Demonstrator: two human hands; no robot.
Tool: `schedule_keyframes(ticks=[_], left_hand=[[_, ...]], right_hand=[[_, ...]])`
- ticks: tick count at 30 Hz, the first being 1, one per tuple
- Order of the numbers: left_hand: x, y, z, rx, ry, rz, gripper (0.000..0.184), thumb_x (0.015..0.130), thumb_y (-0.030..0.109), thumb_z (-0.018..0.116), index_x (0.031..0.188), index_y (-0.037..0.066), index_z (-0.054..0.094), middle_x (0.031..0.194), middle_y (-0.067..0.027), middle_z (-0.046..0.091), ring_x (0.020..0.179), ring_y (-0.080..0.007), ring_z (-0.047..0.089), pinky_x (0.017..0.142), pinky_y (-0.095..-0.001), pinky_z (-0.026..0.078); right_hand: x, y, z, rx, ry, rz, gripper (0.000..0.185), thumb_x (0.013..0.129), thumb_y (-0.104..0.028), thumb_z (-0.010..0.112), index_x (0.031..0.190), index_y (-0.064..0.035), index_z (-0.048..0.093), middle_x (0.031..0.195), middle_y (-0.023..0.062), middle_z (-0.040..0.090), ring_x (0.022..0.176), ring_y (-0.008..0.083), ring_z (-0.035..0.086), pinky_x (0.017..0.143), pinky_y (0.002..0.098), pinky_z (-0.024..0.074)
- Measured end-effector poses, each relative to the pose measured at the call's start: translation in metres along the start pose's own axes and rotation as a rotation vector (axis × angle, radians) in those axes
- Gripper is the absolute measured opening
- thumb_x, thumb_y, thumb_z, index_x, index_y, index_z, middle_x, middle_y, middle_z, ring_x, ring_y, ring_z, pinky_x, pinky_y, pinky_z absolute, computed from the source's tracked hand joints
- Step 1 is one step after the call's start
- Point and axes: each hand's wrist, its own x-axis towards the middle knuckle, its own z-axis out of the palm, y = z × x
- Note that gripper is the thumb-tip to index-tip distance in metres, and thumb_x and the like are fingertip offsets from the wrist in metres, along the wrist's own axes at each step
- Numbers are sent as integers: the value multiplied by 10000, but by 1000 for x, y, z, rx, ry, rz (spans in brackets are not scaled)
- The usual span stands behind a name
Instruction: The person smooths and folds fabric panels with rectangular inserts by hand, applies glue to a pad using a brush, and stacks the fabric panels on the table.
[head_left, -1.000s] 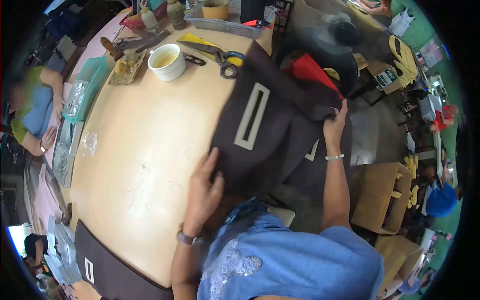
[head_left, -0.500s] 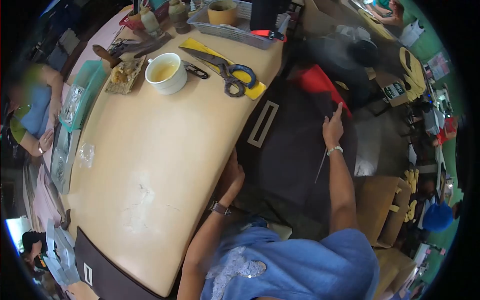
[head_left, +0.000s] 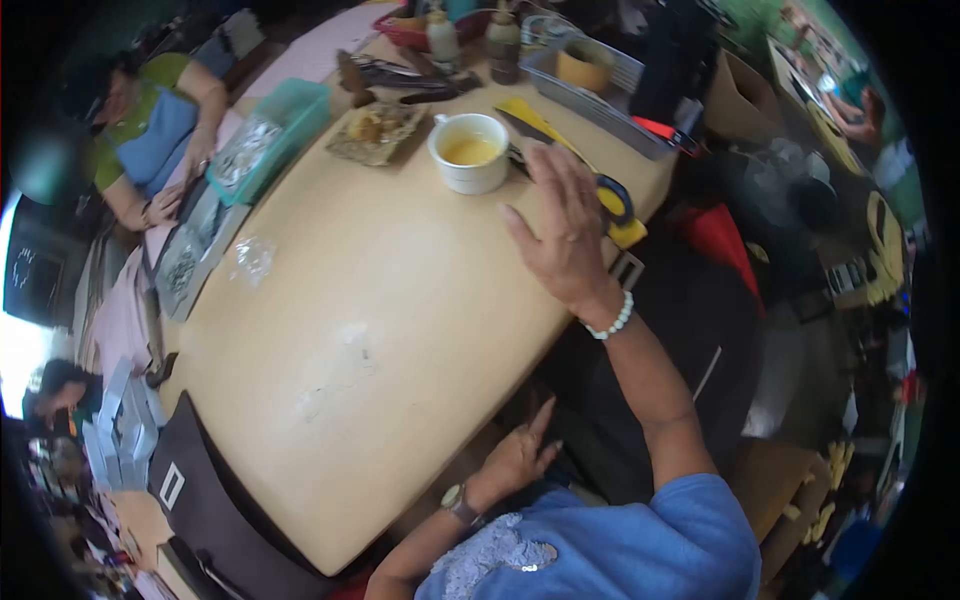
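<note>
Two bare hands are being held at one smooth, pale worktop [head_left: 380,300]. The right hand [head_left: 562,235] is being held over one pair of scissors [head_left: 626,203], fingers being opened loosely with no grip being seen; whether contact is being made cannot be told. The scissors are being partly covered by it, being backed by one flat yellow strip [head_left: 627,236] near the worktop's edge. The left hand [head_left: 513,462] is being held low beside the edge, empty, fingers being parted. Two dark, matt sheets are being seen: one dark sheet [head_left: 665,345] beside the worktop, near both hands, and one dark panel [head_left: 235,500] at the lower left, the panel being marked with one pale rectangular frame [head_left: 177,490]. Containers: yellowish liquid is being held in one round white cup [head_left: 470,180]; clear packets in one teal plastic basket [head_left: 302,110]; one tan round roll [head_left: 585,68] in one grey basket [head_left: 582,105].
</note>
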Motion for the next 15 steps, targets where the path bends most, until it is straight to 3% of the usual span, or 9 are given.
schedule_keyframes(ticks=[4,7,8,10,11,12,15], left_hand=[[-44,18,-36,-19,35,109,635,876,239,585,1397,25,293,1409,-240,336,1259,-346,408,1025,-394,357],[-74,21,-60,-239,163,177,575,875,217,597,1366,27,365,1403,-190,378,1249,-323,431,1033,-374,352],[-85,27,-67,-380,177,142,539,879,211,606,1346,32,407,1376,-164,428,1244,-270,443,1027,-357,355],[-101,21,-70,-405,226,188,520,875,146,602,1346,42,409,1295,-141,492,1093,-224,530,934,-337,427],[-109,18,-72,-421,253,210,515,872,113,601,1346,47,409,1254,-130,524,1017,-200,573,887,-327,462],[-118,18,-76,-535,234,140,521,876,196,623,1335,39,433,1282,-127,529,1170,-198,499,989,-339,391],[-142,12,-83,-697,306,90,510,866,159,634,1326,43,448,1197,-118,576,1086,-174,550,929,-314,441]], right_hand=[[50,-45,63,19,-28,-67,744,747,-233,667,1351,25,318,1251,213,453,1197,374,390,1025,486,280],[100,-42,116,152,-109,106,858,739,-231,689,1380,70,204,1299,274,418,1232,389,395,1028,423,317],[116,-39,135,179,-147,190,911,729,-236,697,1384,83,151,1316,298,392,1235,394,395,1030,414,323],[143,-32,165,195,-245,358,1022,713,-248,704,1394,103,27,1364,329,328,1248,402,392,1028,392,344],[150,-27,187,110,-247,419,1059,731,-325,669,1422,24,-54,1265,284,468,1110,400,521,980,445,386],[155,-31,190,117,-317,514,1073,720,-329,671,1425,10,-62,1227,280,502,1086,398,541,966,448,400],[155,-45,197,2,-397,623,1101,689,-315,678,1431,-19,-79,1107,265,591,1028,393,583,922,454,438]])
